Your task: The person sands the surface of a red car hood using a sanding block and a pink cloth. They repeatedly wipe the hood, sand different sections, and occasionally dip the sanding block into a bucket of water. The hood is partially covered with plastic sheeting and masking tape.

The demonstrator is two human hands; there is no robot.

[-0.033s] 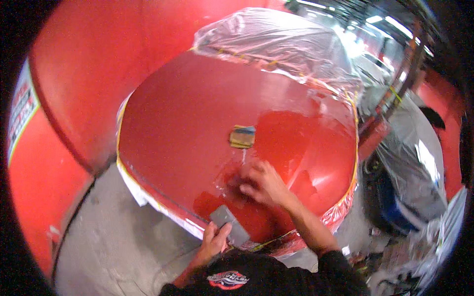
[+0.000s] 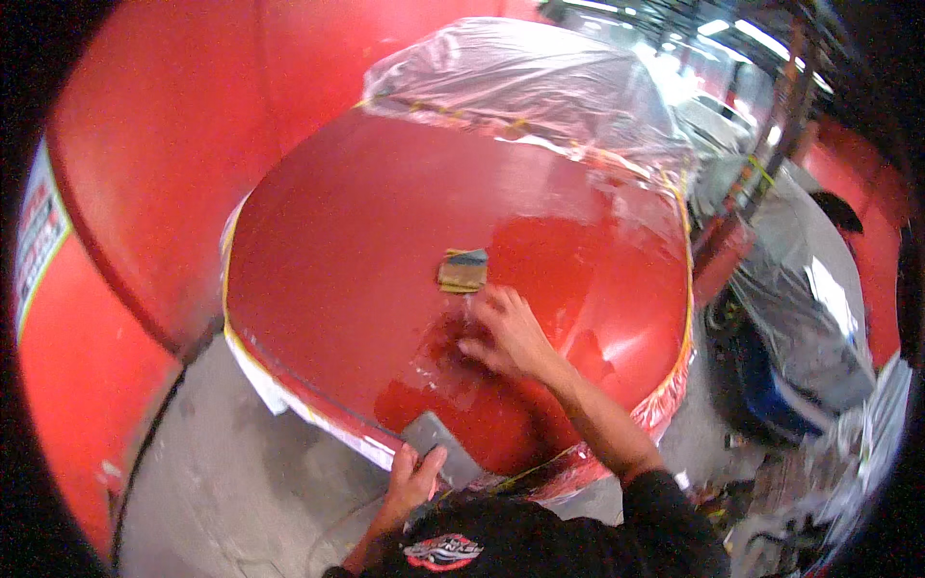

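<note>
A red car hood spreads before me, partly wet and glossy on its right and near side. Close to its front edge my left hand grips a flat grey rectangular pad, thumb on top. My right hand is over the middle of the hood with its fingers apart and nothing visible in them. Just beyond those fingertips lies a small yellowish-brown block with a grey-blue patch at its far end. Whether the right palm touches the hood, I cannot tell.
Clear plastic sheeting covers the car beyond the hood, and yellow tape edges the hood. A red wall curves along the left. To the right stand a post and a plastic-draped thing. Grey floor shows below.
My right hand has shifted slightly up and left, closer to the block. The left hand still holds the grey pad. The whole view has shifted slightly.
</note>
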